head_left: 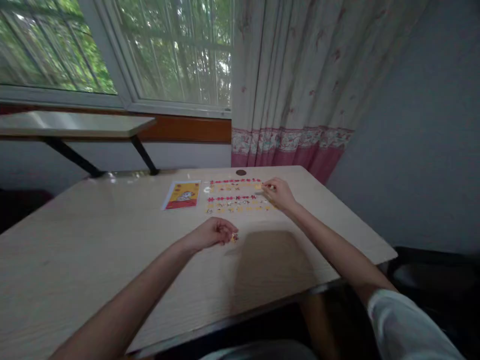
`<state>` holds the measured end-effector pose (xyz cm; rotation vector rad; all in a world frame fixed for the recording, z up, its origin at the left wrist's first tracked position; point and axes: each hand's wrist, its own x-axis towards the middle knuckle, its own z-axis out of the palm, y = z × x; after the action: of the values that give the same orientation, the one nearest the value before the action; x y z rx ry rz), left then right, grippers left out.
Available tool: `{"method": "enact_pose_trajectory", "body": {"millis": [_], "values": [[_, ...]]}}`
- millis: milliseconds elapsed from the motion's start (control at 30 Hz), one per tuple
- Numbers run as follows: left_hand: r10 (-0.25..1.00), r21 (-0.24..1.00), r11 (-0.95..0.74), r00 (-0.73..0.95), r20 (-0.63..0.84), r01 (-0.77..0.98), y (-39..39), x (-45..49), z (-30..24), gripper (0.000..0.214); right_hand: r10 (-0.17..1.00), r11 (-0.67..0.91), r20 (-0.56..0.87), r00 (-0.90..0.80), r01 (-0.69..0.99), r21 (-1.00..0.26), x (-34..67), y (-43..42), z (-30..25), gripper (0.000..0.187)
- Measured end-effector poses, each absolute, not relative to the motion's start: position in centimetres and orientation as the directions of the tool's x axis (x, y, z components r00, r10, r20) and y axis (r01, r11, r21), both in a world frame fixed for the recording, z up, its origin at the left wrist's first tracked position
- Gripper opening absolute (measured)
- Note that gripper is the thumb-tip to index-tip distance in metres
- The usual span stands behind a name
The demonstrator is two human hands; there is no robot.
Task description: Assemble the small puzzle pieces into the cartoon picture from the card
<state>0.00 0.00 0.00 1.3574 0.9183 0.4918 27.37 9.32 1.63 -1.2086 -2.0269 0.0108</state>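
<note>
Small red, yellow and white jigsaw pieces [232,198] lie in several rows on the pale wooden table. My left hand [212,233] is low over the table in front of the rows, fingers curled around a few yellow and dark jigsaw pieces [234,237] that show at the fingertips. At the right end of the upper rows, my right hand [279,194] pinches what looks like a jigsaw piece, mostly covered by the fingers. Left of the rows lies a picture sheet [182,195], yellow and red with a white animal figure.
A dark round spot [241,172] is at the table's back edge. On the left, a raised shelf [75,125] stands on black brackets over the table [112,240]. Behind are a window and a curtain [292,100]; a black chair-like object [435,280] is at the right.
</note>
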Motion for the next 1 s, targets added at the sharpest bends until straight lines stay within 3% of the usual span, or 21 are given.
{"method": "enact_pose_trajectory", "body": {"millis": [167,333,667,767,867,1000], "values": [[0.793,0.964,0.146,0.556,-0.249,0.224,-0.3,0.3,0.5,0.021,0.888,0.365,0.42,-0.188,0.843,-0.394,25.6,12.5,0.4,0.024],[0.851,0.966,0.203,0.46,-0.254,0.157,-0.4,0.5,0.7,0.018,0.918,0.332,0.331,-0.217,0.877,-0.346,23.9,14.0,-0.7,0.021],[0.922,0.973,0.23,0.324,-0.213,-0.017,-0.2,0.7,1.0,0.016,0.894,0.359,0.347,-0.284,0.917,-0.175,22.8,12.6,0.9,0.022],[0.95,0.975,0.206,0.254,-0.179,-0.082,-0.1,0.7,1.2,0.022,0.832,0.483,0.389,-0.394,0.861,-0.16,22.3,10.2,1.7,0.022],[0.965,0.97,0.193,0.205,-0.162,-0.147,0.0,0.7,1.5,0.023,0.645,0.719,0.525,-0.556,0.674,-0.171,21.5,6.9,1.7,0.021],[0.973,0.943,0.215,0.135,-0.185,-0.256,-0.1,1.0,1.8,0.018,0.519,0.816,0.64,-0.566,0.552,-0.173,20.7,3.2,1.1,0.019]]}}
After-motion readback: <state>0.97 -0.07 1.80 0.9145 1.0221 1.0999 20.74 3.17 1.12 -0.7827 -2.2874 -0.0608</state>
